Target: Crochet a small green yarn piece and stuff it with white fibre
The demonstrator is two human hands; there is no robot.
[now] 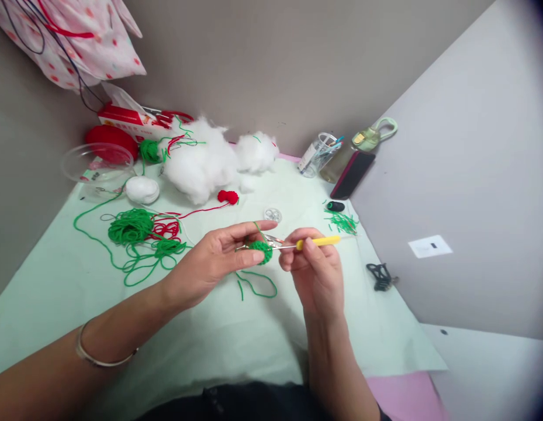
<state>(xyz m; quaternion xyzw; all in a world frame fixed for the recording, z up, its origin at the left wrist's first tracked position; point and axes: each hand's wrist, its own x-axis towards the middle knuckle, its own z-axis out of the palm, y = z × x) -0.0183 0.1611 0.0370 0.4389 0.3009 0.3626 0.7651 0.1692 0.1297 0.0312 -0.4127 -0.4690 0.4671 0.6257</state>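
Note:
My left hand [222, 248] pinches a small round piece of green crochet [261, 251] between thumb and fingers, its index finger stretched out with green yarn running over it. In my right hand [312, 266] is a crochet hook with a yellow handle [319, 241]; its metal shaft reaches left to the crochet piece. Whether the tip is inside a stitch I cannot tell. Behind the fingers, partly hidden, a pair of small scissors [273, 238] shows. A loop of green yarn [265, 292] lies on the table below the piece.
Left of my hands lie tangled green yarn [131, 227] and red yarn [166, 227]. White stuffing [201, 164] and a small red crochet piece [228, 197] are further back. At the right stand a clear cup [314, 158], a phone [353, 175] and a bottle [367, 138]; a black claw clip [380, 276] lies nearer.

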